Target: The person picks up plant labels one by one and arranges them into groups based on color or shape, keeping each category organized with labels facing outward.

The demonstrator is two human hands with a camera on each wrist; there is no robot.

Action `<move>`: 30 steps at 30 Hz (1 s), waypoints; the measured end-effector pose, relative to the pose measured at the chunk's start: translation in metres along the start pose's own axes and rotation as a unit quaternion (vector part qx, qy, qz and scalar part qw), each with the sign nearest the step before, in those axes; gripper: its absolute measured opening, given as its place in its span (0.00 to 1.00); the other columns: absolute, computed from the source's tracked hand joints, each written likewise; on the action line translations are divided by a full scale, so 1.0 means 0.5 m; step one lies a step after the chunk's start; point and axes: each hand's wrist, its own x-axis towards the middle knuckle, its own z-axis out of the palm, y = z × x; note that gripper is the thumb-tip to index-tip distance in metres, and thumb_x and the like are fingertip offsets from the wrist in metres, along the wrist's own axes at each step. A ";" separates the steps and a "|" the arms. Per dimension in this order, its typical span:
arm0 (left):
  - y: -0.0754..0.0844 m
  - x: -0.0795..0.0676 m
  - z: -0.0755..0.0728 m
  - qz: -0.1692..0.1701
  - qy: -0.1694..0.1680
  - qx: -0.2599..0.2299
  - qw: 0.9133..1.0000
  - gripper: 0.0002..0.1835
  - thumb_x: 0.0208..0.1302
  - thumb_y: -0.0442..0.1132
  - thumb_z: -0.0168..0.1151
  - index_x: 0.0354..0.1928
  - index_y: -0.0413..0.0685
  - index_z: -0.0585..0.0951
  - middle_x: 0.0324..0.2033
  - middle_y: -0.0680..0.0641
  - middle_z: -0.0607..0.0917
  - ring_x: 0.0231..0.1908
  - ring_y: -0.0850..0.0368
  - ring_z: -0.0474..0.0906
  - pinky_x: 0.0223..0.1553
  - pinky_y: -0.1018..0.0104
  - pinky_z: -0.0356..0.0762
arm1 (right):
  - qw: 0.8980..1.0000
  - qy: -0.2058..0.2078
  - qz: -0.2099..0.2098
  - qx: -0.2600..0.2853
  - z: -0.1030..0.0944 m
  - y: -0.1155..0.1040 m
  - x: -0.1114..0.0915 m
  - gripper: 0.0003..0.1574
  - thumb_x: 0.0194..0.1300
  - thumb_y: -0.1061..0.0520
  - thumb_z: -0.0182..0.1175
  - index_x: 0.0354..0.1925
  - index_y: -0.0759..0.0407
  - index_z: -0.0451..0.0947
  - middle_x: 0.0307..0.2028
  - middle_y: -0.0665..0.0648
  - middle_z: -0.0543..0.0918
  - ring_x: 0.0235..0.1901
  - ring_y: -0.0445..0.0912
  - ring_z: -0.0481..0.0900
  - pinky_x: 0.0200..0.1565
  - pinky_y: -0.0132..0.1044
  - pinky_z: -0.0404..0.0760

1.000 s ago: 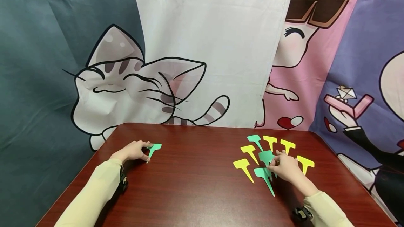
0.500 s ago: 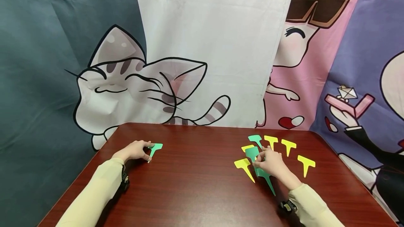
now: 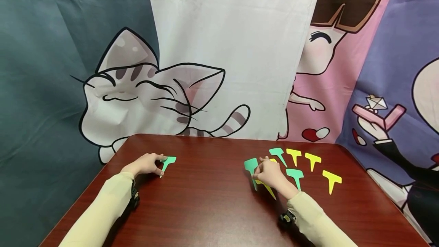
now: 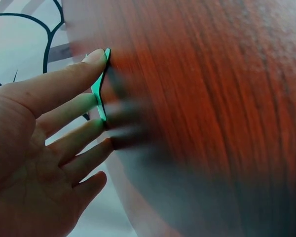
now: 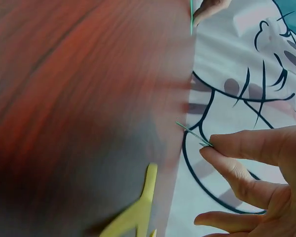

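Pinching a green plant label (image 3: 252, 166) in our right hand (image 3: 271, 173) over the bench (image 3: 205, 205) and a second green label (image 3: 168, 160) in our left hand (image 3: 145, 164), we seem mid-transfer, the next move likely calling for steady placement.
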 end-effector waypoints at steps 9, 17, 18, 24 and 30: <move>0.004 -0.006 0.000 -0.004 -0.003 -0.005 1.000 0.37 0.50 0.44 0.74 0.64 0.44 0.73 0.67 0.35 0.65 0.66 0.30 0.56 0.59 0.39 0.65 | 1.000 -0.008 -0.005 0.014 0.041 -0.049 0.042 0.19 0.49 0.58 0.71 0.08 0.56 0.77 0.22 0.51 0.86 0.63 0.56 0.70 0.58 0.60 0.69; 0.006 -0.008 -0.001 -0.002 -0.006 -0.004 1.000 0.37 0.50 0.43 0.73 0.64 0.44 0.73 0.67 0.35 0.65 0.66 0.31 0.56 0.59 0.39 0.65 | 0.999 -0.044 0.011 0.028 0.081 -0.097 0.072 0.18 0.51 0.58 0.68 0.08 0.55 0.78 0.49 0.61 0.84 0.68 0.59 0.62 0.61 0.72 0.54; 0.007 -0.008 -0.001 -0.002 -0.008 -0.004 1.000 0.37 0.50 0.43 0.73 0.64 0.43 0.73 0.67 0.34 0.65 0.66 0.30 0.56 0.59 0.39 0.65 | 0.998 -0.048 0.010 0.029 0.085 -0.104 0.074 0.19 0.52 0.59 0.66 0.08 0.55 0.78 0.51 0.61 0.83 0.68 0.59 0.62 0.61 0.72 0.54; 0.004 -0.004 -0.001 0.003 -0.005 0.003 1.000 0.37 0.50 0.43 0.73 0.63 0.43 0.73 0.66 0.34 0.65 0.66 0.30 0.57 0.59 0.39 0.65 | 0.998 -0.061 0.015 0.032 0.103 -0.140 0.096 0.20 0.53 0.60 0.62 0.08 0.56 0.76 0.58 0.63 0.78 0.69 0.60 0.59 0.62 0.71 0.53; 0.003 -0.002 -0.004 0.008 -0.003 0.002 1.000 0.37 0.49 0.44 0.74 0.63 0.43 0.73 0.66 0.34 0.66 0.66 0.30 0.56 0.60 0.38 0.64 | 0.997 -0.067 0.021 0.038 0.122 -0.165 0.119 0.21 0.53 0.58 0.65 0.07 0.54 0.74 0.62 0.62 0.74 0.70 0.59 0.57 0.63 0.70 0.53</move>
